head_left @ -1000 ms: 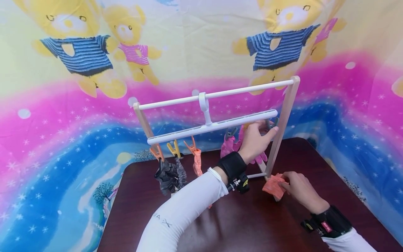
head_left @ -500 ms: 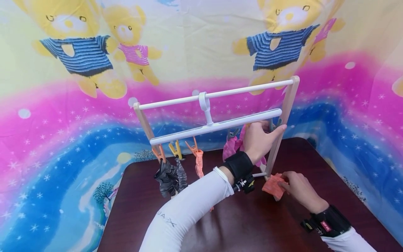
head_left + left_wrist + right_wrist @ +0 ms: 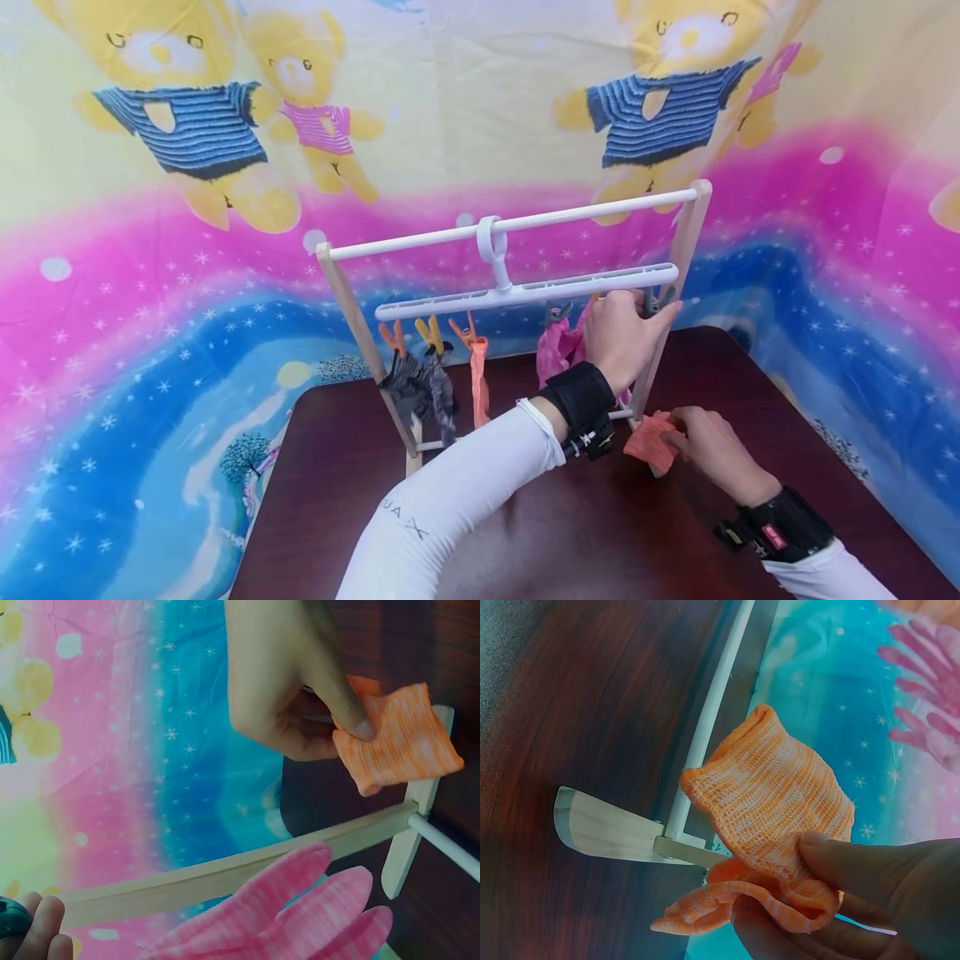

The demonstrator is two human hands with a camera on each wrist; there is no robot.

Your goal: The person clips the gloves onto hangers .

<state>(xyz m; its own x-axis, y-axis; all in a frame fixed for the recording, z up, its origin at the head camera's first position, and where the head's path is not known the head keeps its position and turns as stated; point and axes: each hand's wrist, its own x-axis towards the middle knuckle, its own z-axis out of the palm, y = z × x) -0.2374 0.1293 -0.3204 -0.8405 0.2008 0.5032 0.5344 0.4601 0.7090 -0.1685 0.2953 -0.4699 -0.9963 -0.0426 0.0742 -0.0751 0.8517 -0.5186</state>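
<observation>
My left hand [image 3: 621, 333] is up at the right end of the white hanger [image 3: 450, 306], thumb and fingers pinching a dark green clothespin [image 3: 653, 302]. That clothespin shows only as a dark corner beside the curled fingers in the left wrist view. Pink knitted gloves [image 3: 300, 907] hang beneath this hand, partly hidden by it in the head view. Lower right, close over the table, my right hand [image 3: 716, 450] pinches an orange knitted glove [image 3: 780, 787] between thumb and fingers. Its cuff spreads away from the thumb, and the rest is bunched below.
The hanger hooks over the top bar [image 3: 600, 210] of a wooden stand [image 3: 686, 233]. At its left, orange and yellow clothespins [image 3: 431, 333] hold grey knitted pieces [image 3: 420, 387] and an orange one [image 3: 478, 379]. A patterned cloth backs the dark table [image 3: 570, 533].
The hanger has shifted right and swivelled, its left end rising and its hook turning; the hung pieces swing with it. My left hand has moved slightly right. My right hand stays put.
</observation>
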